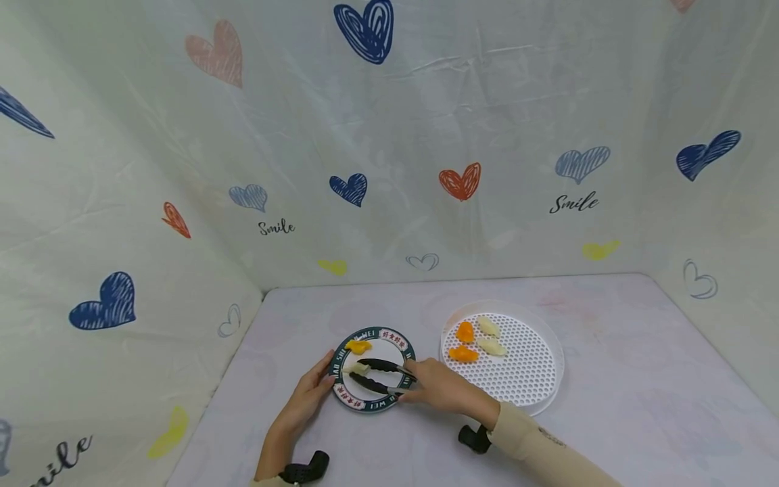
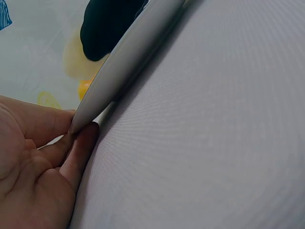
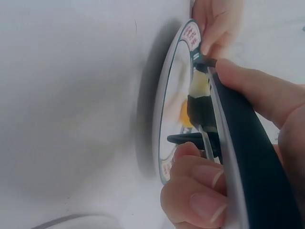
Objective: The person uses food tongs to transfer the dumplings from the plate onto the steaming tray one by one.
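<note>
My left hand [image 1: 308,392] pinches the left rim of a round plate [image 1: 368,406] with a green patterned border. In the left wrist view its thumb [image 2: 43,117] lies over the rim and fingers are tucked underneath. My right hand [image 1: 441,385] grips a pair of tongs [image 1: 380,365] with black tips, reaching over the plate from the right. A pale, dumpling-shaped piece [image 1: 356,368] lies at the tong tips; in the right wrist view the pale piece [image 3: 200,85] sits between them. Behind it on the plate rests a yellow-orange piece [image 1: 359,346].
To the right stands a round white tray [image 1: 529,365] with a perforated base. Two orange pieces [image 1: 464,354] and two pale pieces [image 1: 491,347] lie toward its left side. A heart-printed curtain [image 1: 395,135] hangs behind and beside the white table [image 1: 645,392].
</note>
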A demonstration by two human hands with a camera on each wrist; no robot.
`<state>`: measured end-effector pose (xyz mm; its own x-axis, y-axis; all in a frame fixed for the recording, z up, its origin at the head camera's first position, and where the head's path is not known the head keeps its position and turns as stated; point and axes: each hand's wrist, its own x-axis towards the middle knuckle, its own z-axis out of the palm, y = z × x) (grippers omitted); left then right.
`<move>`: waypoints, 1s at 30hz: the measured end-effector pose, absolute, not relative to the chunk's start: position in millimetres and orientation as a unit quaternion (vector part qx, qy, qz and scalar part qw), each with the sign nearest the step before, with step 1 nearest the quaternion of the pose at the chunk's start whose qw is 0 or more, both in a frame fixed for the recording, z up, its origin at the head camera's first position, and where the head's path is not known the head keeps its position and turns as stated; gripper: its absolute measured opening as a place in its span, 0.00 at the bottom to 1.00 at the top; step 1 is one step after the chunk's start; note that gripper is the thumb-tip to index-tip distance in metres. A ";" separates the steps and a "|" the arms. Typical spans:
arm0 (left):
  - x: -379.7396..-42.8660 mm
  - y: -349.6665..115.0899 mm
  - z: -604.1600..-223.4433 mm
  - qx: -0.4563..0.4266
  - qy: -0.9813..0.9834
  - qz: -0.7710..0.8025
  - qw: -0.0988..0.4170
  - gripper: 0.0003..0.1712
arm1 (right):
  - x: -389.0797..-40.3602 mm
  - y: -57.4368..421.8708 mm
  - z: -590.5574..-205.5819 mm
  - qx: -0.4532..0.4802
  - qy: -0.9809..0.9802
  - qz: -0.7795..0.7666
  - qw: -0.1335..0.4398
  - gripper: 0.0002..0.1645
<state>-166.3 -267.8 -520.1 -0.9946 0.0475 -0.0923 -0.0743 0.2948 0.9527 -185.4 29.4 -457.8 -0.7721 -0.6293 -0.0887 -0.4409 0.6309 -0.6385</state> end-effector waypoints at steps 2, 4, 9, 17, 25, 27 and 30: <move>-166.9 -267.2 -520.6 -0.009 0.803 0.593 0.051 0.33 | -182.8 34.3 -456.8 -0.303 0.886 -0.315 0.152 0.37; -167.6 -266.9 -521.1 -0.010 0.802 0.594 0.051 0.33 | -179.7 39.3 -456.3 -0.304 0.885 -0.321 0.148 0.37; -167.5 -266.0 -520.3 -0.010 0.803 0.593 0.052 0.33 | -170.3 53.5 -451.5 -0.294 0.882 -0.338 0.146 0.36; -166.2 -265.3 -520.0 -0.013 0.806 0.590 0.049 0.33 | -154.4 84.3 -439.9 -0.281 0.876 -0.365 0.141 0.38; -165.9 -264.2 -520.2 -0.015 0.802 0.595 0.051 0.33 | -146.1 122.5 -430.6 -0.256 0.878 -0.378 0.143 0.40; -165.9 -264.5 -520.0 -0.014 0.803 0.594 0.050 0.33 | -144.3 132.5 -429.2 -0.252 0.881 -0.375 0.141 0.39; -166.1 -265.3 -520.1 -0.011 0.804 0.593 0.049 0.33 | -141.4 146.8 -427.2 -0.243 0.885 -0.371 0.138 0.40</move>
<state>-166.1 -265.3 -520.1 -0.9949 0.0403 -0.0928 -0.0767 0.2971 0.9518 -141.4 146.8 -427.2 -0.8433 -0.5335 -0.0647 -0.3281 0.6064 -0.7243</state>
